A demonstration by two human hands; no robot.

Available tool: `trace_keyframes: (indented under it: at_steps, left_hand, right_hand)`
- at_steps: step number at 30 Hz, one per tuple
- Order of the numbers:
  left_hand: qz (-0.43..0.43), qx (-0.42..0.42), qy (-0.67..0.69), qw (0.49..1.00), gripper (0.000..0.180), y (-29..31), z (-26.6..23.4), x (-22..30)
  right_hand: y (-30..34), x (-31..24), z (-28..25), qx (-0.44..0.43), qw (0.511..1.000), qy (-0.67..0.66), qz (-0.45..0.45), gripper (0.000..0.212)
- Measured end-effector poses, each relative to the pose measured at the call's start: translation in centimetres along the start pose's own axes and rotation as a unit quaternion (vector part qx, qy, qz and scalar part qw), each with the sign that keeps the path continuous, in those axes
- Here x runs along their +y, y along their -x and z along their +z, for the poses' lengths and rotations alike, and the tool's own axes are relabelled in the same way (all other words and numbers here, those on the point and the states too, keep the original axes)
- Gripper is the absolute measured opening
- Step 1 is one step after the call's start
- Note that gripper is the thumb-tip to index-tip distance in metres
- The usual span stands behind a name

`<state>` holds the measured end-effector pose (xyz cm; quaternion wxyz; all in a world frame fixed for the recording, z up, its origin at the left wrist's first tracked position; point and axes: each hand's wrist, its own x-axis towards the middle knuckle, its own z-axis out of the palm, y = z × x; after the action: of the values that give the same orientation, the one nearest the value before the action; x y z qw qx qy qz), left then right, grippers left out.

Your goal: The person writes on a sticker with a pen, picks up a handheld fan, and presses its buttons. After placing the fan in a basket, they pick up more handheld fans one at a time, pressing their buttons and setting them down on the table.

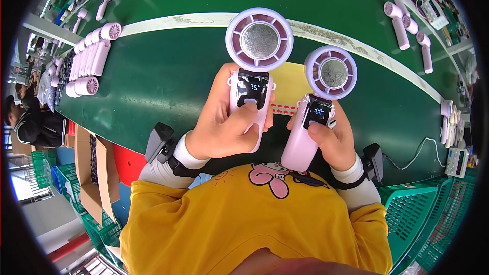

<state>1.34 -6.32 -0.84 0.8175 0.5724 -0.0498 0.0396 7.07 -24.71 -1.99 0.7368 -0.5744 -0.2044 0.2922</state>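
1. We've got 2 pink fans raised above the green table (153,102): left fan (253,77), right fan (318,108), 1 lit display (253,89) on each.
2. Our left hand (219,125) wraps 1 handle, thumb on its button; our right hand (336,135) grips the other, thumb at the display's lower edge.
3. Beyond them, 1 yellow sheet (289,84).
4. Far left, a fan row (91,58), too overlapped for us to count.
5. Below that, 1 open cardboard box (108,178).

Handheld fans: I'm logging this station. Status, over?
Left hand gripping one fan. Right hand gripping another fan. Both screens lit. Yellow sheet beyond them, not blocking.
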Motion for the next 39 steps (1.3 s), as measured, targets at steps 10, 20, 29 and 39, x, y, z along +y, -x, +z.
trace_keyframes:
  at_steps: [10, 20, 29, 39]
  left_hand:
    - [-0.157, 0.044, -0.032, 0.986, 0.046, -1.2, -1.1, -0.3]
    - [-0.131, 0.072, -0.364, 0.919, 0.043, -1.9, -0.1, -3.5]
    - [0.033, 0.109, -0.509, 0.853, 0.039, -1.4, -0.3, -3.3]
    - [0.359, -0.001, -0.454, 0.815, 0.029, 0.6, 3.6, -1.9]
  right_hand:
    - [0.5, 0.0, -0.2, 0.012, 1.0, -0.025, -0.013, 0.044]
    - [0.8, -0.3, -0.6, -0.025, 0.999, -0.037, -0.023, 0.041]
    - [0.8, 0.4, -0.3, 0.008, 0.996, -0.07, -0.062, 0.04]
    - [0.9, 0.5, -0.7, 0.006, 0.993, 0.0, -0.119, 0.039]
